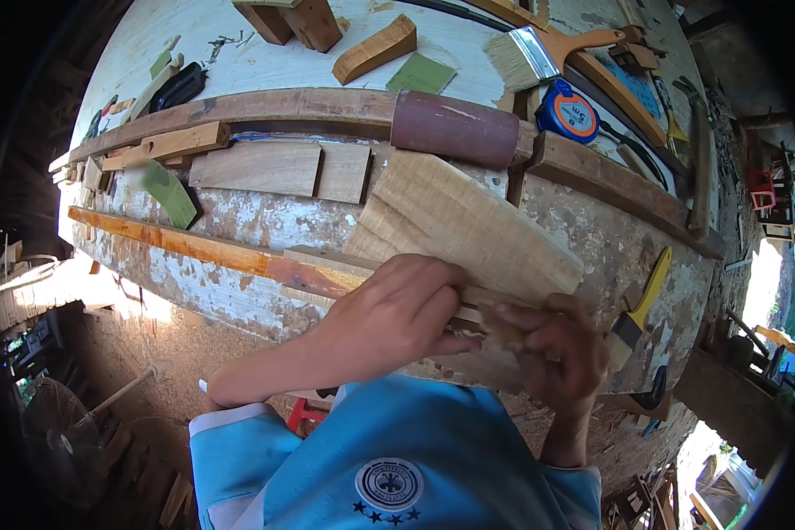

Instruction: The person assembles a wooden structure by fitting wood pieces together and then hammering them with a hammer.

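Observation:
My left hand [397, 305] is closed around a narrow wooden strip [331, 258] near the front edge of the workbench, its thumb pointing right. Close beside it, my right hand [564, 349] has curled fingers and is smeared by motion. A small pale brown piece shows at those fingers, too blurred to name. Just beyond both hands lies a wide, flat wooden board [468, 221]. A long orange-brown wooden bar [177, 238] runs leftward from my left hand along the bench. Right of my right hand is a yellow-handled paintbrush [642, 305].
Sandpaper wrapped on a roll [455, 130] rests against a long wooden rail [309, 104] across the bench. Farther back are a blue tape measure [567, 112], a wide paintbrush [539, 55] and a curved wooden block [375, 50]. A fan [57, 433] stands at lower left.

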Tool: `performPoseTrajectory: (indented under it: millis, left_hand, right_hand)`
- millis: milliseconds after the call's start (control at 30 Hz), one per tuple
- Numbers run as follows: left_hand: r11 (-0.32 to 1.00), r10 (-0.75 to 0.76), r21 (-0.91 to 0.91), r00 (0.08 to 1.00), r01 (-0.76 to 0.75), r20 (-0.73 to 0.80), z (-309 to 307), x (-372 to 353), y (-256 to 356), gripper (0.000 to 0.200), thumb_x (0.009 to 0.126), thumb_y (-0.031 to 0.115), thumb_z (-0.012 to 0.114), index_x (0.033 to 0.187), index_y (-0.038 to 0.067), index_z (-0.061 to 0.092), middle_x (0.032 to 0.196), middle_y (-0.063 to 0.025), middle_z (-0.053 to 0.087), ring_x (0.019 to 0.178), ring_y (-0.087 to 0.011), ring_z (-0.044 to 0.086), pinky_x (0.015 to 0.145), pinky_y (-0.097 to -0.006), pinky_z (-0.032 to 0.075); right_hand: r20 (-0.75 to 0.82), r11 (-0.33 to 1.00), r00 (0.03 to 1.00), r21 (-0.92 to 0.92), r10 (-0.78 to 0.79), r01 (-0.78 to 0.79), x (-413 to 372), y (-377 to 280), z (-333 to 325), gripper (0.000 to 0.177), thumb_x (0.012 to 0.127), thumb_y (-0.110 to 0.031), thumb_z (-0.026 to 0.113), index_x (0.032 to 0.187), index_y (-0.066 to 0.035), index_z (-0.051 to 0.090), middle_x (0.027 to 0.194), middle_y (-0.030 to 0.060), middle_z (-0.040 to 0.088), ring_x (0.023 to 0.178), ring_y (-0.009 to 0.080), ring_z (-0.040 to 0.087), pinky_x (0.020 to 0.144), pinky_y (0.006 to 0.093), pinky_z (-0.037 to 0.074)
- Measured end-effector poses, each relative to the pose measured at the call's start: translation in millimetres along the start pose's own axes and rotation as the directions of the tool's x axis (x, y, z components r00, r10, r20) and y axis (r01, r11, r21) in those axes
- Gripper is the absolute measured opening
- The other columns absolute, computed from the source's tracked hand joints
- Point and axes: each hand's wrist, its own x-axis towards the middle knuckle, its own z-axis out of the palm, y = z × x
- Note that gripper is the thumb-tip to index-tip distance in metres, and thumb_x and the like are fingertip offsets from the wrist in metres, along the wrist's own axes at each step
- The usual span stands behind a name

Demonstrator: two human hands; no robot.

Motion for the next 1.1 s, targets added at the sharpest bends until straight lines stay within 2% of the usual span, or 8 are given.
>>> performPoseTrajectory:
  millis: [67, 267, 367, 467, 667, 767, 967, 1100]
  left_hand:
    - [1.0, 0.002, 0.007, 1.0, -0.002, 0.013, -1.4, 1.4, -0.8, 0.036, 0.068, 0.026, 0.073, 0.077, -0.002, 0.053, 0.094, -0.0156, 0.055, 0.089, -0.031, 0.057, 0.078, -0.0399, 0.048]
    - [0.999, -0.029, -0.021, 1.0, 0.028, -0.012, -0.1, -1.0, -0.2, 0.037, 0.068, 0.027, 0.074, 0.078, -0.002, 0.054, 0.095, -0.0145, 0.055, 0.089, -0.0305, 0.058, 0.077, -0.0378, 0.049]
    - [0.998, -0.051, -0.043, 0.998, 0.05, -0.027, 0.9, -1.4, -0.5, 0.037, 0.067, 0.028, 0.074, 0.077, -0.002, 0.054, 0.095, -0.0141, 0.055, 0.088, -0.0303, 0.057, 0.076, -0.0381, 0.048]
    - [1.0, -0.02, -0.011, 0.999, 0.02, -0.03, -1.8, -0.6, -1.1, 0.037, 0.063, 0.024, 0.079, 0.077, 0.0, 0.055, 0.094, -0.0142, 0.058, 0.084, -0.0294, 0.06, 0.069, -0.0365, 0.049]
    - [1.0, 0.0, 0.012, 0.994, 0.002, -0.112, 4.7, -2.4, -5.6, 0.037, 0.062, 0.028, 0.079, 0.075, 0.002, 0.055, 0.09, -0.0125, 0.058, 0.08, -0.0288, 0.06, 0.066, -0.0357, 0.048]
    - [1.0, -0.016, 0.02, 0.995, 0.018, -0.096, 5.9, -4.5, -5.7, 0.038, 0.061, 0.03, 0.074, 0.077, 0.001, 0.055, 0.091, -0.0104, 0.054, 0.086, -0.0264, 0.056, 0.073, -0.0364, 0.048]
    - [0.998, -0.023, 0.048, 0.994, 0.029, -0.108, 7.6, -5.1, -6.9, 0.039, 0.061, 0.03, 0.074, 0.076, 0.001, 0.054, 0.088, -0.0099, 0.052, 0.083, -0.0255, 0.055, 0.07, -0.035, 0.049]
    - [0.998, -0.018, 0.05, 0.994, 0.023, -0.107, 5.5, -5.1, -6.7, 0.04, 0.061, 0.031, 0.074, 0.078, 0.001, 0.055, 0.087, -0.0101, 0.052, 0.083, -0.0256, 0.056, 0.07, -0.0355, 0.049]
  right_hand:
    - [0.094, 0.998, 0.995, -0.046, -0.041, 0.045, 7.4, -7.1, 0.7, 0.026, 0.076, 0.002, 0.068, 0.094, -0.006, 0.051, 0.09, 0.012, 0.069, 0.071, 0.0219, 0.066, 0.064, 0.0343, 0.048]
    - [0.005, 0.982, 0.983, 0.045, 0.182, -0.182, 14.1, -3.4, 8.0, 0.031, 0.072, 0.002, 0.07, 0.097, -0.005, 0.054, 0.079, 0.0094, 0.063, 0.063, 0.0253, 0.06, 0.057, 0.034, 0.049]
    - [0.021, 0.976, 0.978, 0.069, 0.207, -0.208, 17.3, -3.6, 7.6, 0.033, 0.07, 0.002, 0.071, 0.097, -0.006, 0.054, 0.077, 0.0085, 0.061, 0.065, 0.0257, 0.06, 0.057, 0.0361, 0.049]
    - [0.117, 0.993, 0.986, -0.037, 0.116, -0.112, 26.6, -8.7, -1.2, 0.033, 0.072, 0.001, 0.07, 0.101, -0.006, 0.054, 0.078, 0.0094, 0.06, 0.067, 0.0271, 0.06, 0.057, 0.0377, 0.048]
    - [0.441, 0.983, 0.88, -0.12, 0.178, -0.138, 47.9, -10.8, -15.3, 0.03, 0.08, -0.004, 0.061, 0.109, -0.005, 0.054, 0.079, 0.013, 0.058, 0.073, 0.032, 0.06, 0.061, 0.0398, 0.047]
    - [0.483, 0.978, 0.854, -0.16, 0.196, -0.135, 55.9, -12.6, -17.9, 0.03, 0.075, -0.004, 0.063, 0.104, -0.005, 0.056, 0.082, 0.0157, 0.062, 0.073, 0.0363, 0.062, 0.062, 0.0391, 0.048]
    - [0.523, 0.983, 0.846, -0.182, 0.103, -0.007, 58.7, -19.8, -15.5, 0.028, 0.077, -0.004, 0.062, 0.104, -0.004, 0.055, 0.078, 0.0157, 0.059, 0.071, 0.0376, 0.059, 0.062, 0.0417, 0.046]
    - [0.619, 0.994, 0.781, -0.103, 0.084, -0.026, 65.7, -11.3, -20.1, 0.047, 0.068, 0.004, 0.058, 0.114, -0.004, 0.052, 0.084, 0.0147, 0.059, 0.077, 0.033, 0.059, 0.066, 0.0406, 0.049]
